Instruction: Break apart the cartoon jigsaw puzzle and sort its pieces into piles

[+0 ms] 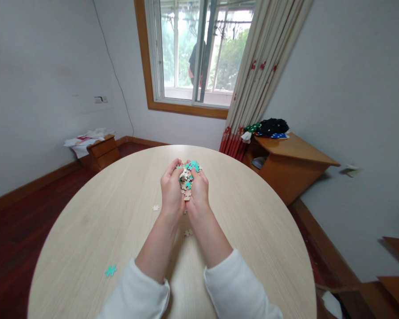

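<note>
holds a heap of puzzle pieces (186,178), turquoise and pale mixed, in left hand (170,191) and right hand (199,191), cupped side by side over the far part of the table (252,230), with thumbs on top; cannot tell about contact between knuckles and tabletop. seems to have most of the visible pieces in the palms, judging by the fullness of the heap. leaves four outside: a turquoise piece (111,271) at near left, a pale piece (156,208) just left of the wrists, a pale one (188,232) between the forearms, and a bit (185,212) partly hidden between the wrists. shows no clearly joined section.
</note>
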